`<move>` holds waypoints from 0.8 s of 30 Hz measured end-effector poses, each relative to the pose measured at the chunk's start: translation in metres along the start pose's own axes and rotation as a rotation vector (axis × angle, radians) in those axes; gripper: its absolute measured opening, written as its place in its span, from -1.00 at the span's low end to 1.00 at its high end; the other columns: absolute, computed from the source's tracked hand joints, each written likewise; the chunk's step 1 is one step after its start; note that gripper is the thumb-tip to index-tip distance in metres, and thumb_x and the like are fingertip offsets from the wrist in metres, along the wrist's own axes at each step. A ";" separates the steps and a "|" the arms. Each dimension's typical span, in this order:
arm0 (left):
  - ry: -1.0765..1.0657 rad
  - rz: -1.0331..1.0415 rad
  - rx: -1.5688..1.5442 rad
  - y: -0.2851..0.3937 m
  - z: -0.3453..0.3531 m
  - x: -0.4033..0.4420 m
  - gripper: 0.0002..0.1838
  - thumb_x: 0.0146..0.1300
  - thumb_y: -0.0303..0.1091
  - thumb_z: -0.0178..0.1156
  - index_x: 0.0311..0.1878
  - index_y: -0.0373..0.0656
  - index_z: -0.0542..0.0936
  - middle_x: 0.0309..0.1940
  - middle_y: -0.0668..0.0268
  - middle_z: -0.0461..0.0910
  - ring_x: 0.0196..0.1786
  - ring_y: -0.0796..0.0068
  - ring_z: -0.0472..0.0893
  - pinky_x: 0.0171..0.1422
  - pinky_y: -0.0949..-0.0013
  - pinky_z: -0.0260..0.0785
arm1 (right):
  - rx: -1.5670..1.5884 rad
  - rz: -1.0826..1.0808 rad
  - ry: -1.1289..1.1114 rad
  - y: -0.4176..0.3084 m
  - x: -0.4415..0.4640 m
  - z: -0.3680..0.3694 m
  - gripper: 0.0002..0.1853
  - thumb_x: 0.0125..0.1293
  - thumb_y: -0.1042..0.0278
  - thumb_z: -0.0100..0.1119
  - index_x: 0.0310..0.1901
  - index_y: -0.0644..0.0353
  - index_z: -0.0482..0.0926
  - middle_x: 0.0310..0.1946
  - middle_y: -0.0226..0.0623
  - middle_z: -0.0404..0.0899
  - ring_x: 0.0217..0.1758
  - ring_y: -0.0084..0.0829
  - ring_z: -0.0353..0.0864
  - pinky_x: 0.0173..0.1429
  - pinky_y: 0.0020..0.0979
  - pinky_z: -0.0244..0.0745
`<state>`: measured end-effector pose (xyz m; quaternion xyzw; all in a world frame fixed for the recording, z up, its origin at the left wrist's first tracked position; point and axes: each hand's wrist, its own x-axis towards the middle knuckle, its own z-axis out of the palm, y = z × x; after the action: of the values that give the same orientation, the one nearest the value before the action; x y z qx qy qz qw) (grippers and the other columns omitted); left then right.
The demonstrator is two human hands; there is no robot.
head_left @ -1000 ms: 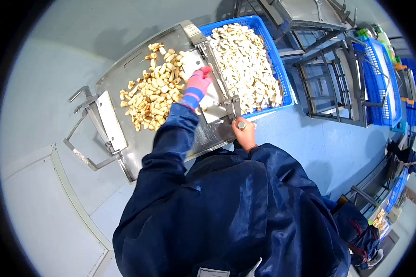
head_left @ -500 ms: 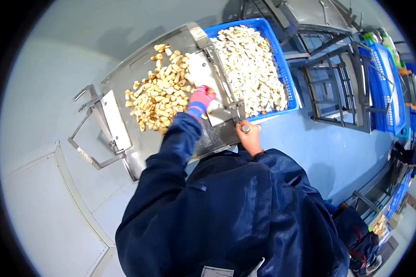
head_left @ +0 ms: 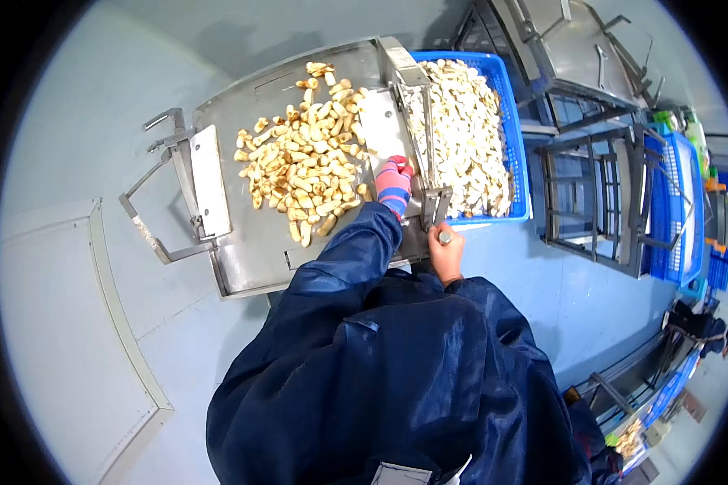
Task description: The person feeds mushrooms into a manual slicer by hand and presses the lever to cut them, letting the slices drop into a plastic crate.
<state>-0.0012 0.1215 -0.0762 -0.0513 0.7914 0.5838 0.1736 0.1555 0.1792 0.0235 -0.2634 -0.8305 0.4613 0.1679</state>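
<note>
My left hand (head_left: 395, 182), in a pink and blue striped glove, is closed over the white board (head_left: 384, 121) beside the slicing blade (head_left: 429, 133). What its fingers hold is hidden. My right hand (head_left: 447, 252), bare, is wrapped round the round-ended metal handle (head_left: 445, 237) at the near end of the blade. To the left, whole brown-tipped mushroom stems (head_left: 303, 162) lie heaped on the metal tray table (head_left: 255, 271). White slices (head_left: 465, 133) fill a blue basket (head_left: 522, 162) right of the blade.
A second white board in a metal frame (head_left: 210, 182) is fixed at the table's left side. Metal racks (head_left: 586, 194) and stacked blue baskets (head_left: 675, 259) stand to the right. Part of another person (head_left: 603, 461) shows at the lower right.
The view has shifted, so table and basket appear further right. My left hand has moved along the board towards its near end and closer to the blade. My right hand still grips the handle.
</note>
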 end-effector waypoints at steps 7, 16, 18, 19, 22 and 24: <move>0.090 0.125 0.240 -0.002 0.001 -0.007 -0.73 0.12 -0.39 0.18 -0.07 -0.09 0.50 -0.45 0.22 0.59 -0.41 0.30 0.56 -0.29 0.32 0.39 | 0.111 0.067 0.000 -0.024 0.009 -0.008 -0.75 0.09 0.41 0.20 -0.63 0.27 0.37 -0.81 -0.14 0.25 -0.73 -0.56 0.19 -0.61 -0.38 0.17; 0.019 0.078 0.285 0.015 -0.001 -0.007 -0.73 0.12 -0.40 0.14 -0.07 -0.07 0.50 -0.34 0.16 0.60 -0.27 0.18 0.58 -0.16 0.26 0.40 | 0.138 0.039 -0.011 0.004 0.000 0.001 -0.75 0.19 0.47 0.08 -0.62 0.19 0.33 -0.80 -0.53 0.26 -0.75 -0.71 0.23 -0.69 -0.53 0.09; 0.009 0.108 0.196 0.011 0.001 -0.004 -0.73 0.12 -0.43 0.11 -0.07 -0.08 0.50 -0.33 0.15 0.61 -0.27 0.17 0.58 -0.16 0.26 0.40 | 0.067 -0.048 -0.028 0.058 -0.008 0.014 -0.75 0.20 0.47 0.07 -0.62 0.19 0.33 -0.80 -0.52 0.27 -0.75 -0.70 0.22 -0.69 -0.51 0.08; 0.001 0.119 0.154 0.013 -0.001 -0.006 -0.73 0.12 -0.44 0.09 -0.06 -0.09 0.50 -0.32 0.14 0.61 -0.26 0.17 0.58 -0.16 0.26 0.40 | 0.105 0.038 -0.091 0.060 -0.009 0.017 -0.74 0.20 0.47 0.06 -0.63 0.19 0.32 -0.80 -0.53 0.26 -0.75 -0.69 0.22 -0.69 -0.51 0.08; -0.006 0.072 0.185 0.013 -0.002 -0.001 -0.74 0.11 -0.43 0.12 -0.08 -0.14 0.50 -0.33 0.15 0.60 -0.26 0.19 0.58 -0.13 0.29 0.40 | 0.108 -0.057 -0.010 0.019 0.001 0.006 -0.74 0.20 0.49 0.06 -0.63 0.19 0.32 -0.80 -0.53 0.26 -0.76 -0.70 0.21 -0.69 -0.53 0.09; -0.009 0.049 0.196 0.007 0.003 -0.001 -0.75 0.11 -0.46 0.14 -0.10 -0.17 0.51 -0.31 0.16 0.60 -0.24 0.23 0.58 -0.12 0.33 0.40 | 0.146 0.011 -0.012 0.002 0.007 -0.001 -0.72 0.20 0.49 0.06 -0.64 0.19 0.30 -0.80 -0.53 0.26 -0.76 -0.70 0.21 -0.68 -0.54 0.09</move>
<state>-0.0021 0.1264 -0.0701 -0.0121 0.8450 0.5078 0.1670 0.1511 0.1845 0.0222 -0.2522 -0.7941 0.5230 0.1794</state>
